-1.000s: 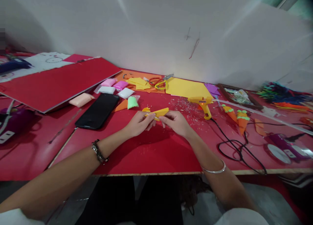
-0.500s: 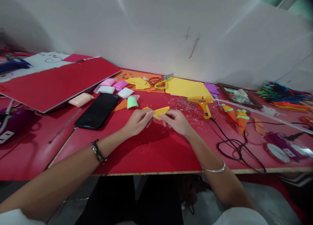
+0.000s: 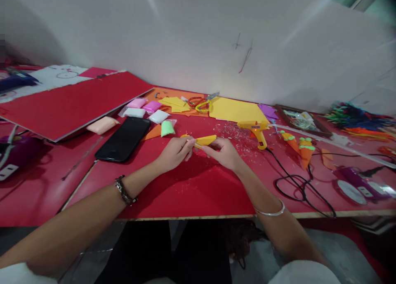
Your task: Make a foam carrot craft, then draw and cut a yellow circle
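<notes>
Both my hands meet over the middle of the red table [image 3: 192, 193], pinching a small folded yellow foam piece [image 3: 204, 140]. My left hand [image 3: 175, 153] is closed on its left end, fingertips together. My right hand [image 3: 222, 152] is closed on its right underside, and the pointed yellow tip sticks out past the fingers. The piece is held a little above the table. A yellow glue gun [image 3: 255, 129] with a lit orange lamp lies just right of my right hand, its black cord [image 3: 297, 185] trailing toward the table's front edge.
A black phone [image 3: 123, 139] lies left of my hands, with small clay packets [image 3: 148, 111] behind it. Scissors [image 3: 201, 102] and yellow sheets [image 3: 236, 110] sit at the back. Two orange felt carrots [image 3: 301, 148] lie right. A red board [image 3: 68, 102] leans at left.
My hands have kept their hold on the yellow piece and turned it slightly; its tip now lies flatter than half a second ago. Nothing else has moved.
</notes>
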{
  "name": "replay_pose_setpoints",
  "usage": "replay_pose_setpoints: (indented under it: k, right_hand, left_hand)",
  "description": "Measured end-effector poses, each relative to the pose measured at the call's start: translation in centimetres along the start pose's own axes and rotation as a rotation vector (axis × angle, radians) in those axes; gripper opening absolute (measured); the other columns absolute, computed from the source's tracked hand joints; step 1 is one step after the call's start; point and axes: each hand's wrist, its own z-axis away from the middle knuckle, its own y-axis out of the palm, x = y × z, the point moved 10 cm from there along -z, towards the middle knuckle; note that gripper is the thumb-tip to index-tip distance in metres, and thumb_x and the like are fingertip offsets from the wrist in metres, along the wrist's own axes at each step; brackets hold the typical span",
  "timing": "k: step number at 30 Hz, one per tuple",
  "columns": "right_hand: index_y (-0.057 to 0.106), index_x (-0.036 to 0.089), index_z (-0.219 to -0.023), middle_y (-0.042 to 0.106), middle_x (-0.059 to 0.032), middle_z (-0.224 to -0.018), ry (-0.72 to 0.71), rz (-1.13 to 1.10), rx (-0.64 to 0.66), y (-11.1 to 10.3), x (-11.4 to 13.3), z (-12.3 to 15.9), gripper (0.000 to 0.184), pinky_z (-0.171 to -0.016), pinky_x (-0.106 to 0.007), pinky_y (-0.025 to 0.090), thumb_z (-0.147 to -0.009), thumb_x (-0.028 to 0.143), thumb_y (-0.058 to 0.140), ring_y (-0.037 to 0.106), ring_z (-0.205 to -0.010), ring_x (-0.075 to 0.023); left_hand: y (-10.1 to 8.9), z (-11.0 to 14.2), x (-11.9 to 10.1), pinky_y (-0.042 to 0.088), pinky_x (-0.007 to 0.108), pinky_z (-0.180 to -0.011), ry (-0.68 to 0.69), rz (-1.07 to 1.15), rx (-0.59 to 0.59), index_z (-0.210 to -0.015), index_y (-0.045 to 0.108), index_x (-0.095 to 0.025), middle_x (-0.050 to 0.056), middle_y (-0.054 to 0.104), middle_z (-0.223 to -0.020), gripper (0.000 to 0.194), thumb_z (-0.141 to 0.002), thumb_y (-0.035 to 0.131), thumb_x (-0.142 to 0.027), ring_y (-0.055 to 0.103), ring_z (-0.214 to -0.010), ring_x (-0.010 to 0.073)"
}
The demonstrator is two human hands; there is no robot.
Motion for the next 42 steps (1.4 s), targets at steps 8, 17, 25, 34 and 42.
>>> replay_pose_setpoints:
  k: [8,17,25,34,42]
  right_hand:
    - [0.060,0.017,-0.093,0.064,-0.0019,-0.079,-0.144,0.312,0.043,1.1,1.6,0.5,0.027,-0.059,-0.021,0.037,-0.079,0.037,0.049,0.055,-0.064,-0.0107]
    - [0.055,0.019,-0.104,0.066,-0.0047,-0.081,-0.163,0.803,0.061,1.5,1.7,0.6,0.030,-0.058,-0.022,0.035,-0.085,0.035,0.038,0.060,-0.068,-0.0146]
    - [0.057,0.019,-0.103,0.066,-0.0059,-0.087,-0.161,0.657,0.038,1.4,2.0,0.6,0.034,-0.064,-0.022,0.037,-0.088,0.036,0.033,0.060,-0.076,-0.0142]
    - [0.056,0.014,-0.062,0.049,0.0033,-0.048,-0.074,0.188,0.144,1.3,1.2,0.3,0.036,-0.050,-0.018,0.033,-0.085,0.033,0.037,0.045,-0.046,-0.0060]
    - [0.056,0.012,-0.068,0.047,0.0041,-0.049,-0.038,0.134,0.251,2.4,0.6,0.6,0.034,-0.050,-0.018,0.032,-0.085,0.035,0.037,0.042,-0.046,-0.0053]
  left_hand:
    - [0.4,0.0,0.6,0.030,0.018,-0.044,-0.049,0.079,0.009,-0.058,0.045,-0.015,-0.006,0.039,-0.040,0.040,-0.088,0.028,-0.036,0.037,-0.038,0.0052]
    - [0.9,-0.1,2.1,0.027,0.019,-0.042,-0.190,0.126,0.041,-0.055,0.042,-0.015,-0.005,0.039,-0.043,0.045,-0.087,0.027,-0.043,0.036,-0.040,0.0057]
    - [1.1,0.0,2.1,0.027,0.020,-0.042,-0.239,0.215,0.054,-0.054,0.041,-0.016,-0.005,0.037,-0.040,0.045,-0.087,0.025,-0.043,0.034,-0.038,0.0063]
    - [0.4,-0.1,-0.1,0.031,0.018,-0.048,0.070,0.085,0.045,-0.070,0.053,-0.013,-0.003,0.047,-0.057,0.027,-0.081,0.042,-0.035,0.040,-0.050,0.0065]
    - [0.8,-0.1,-0.3,0.030,0.018,-0.048,0.044,0.182,0.117,-0.061,0.052,-0.012,-0.004,0.044,-0.053,0.032,-0.084,0.039,-0.031,0.038,-0.048,0.0053]
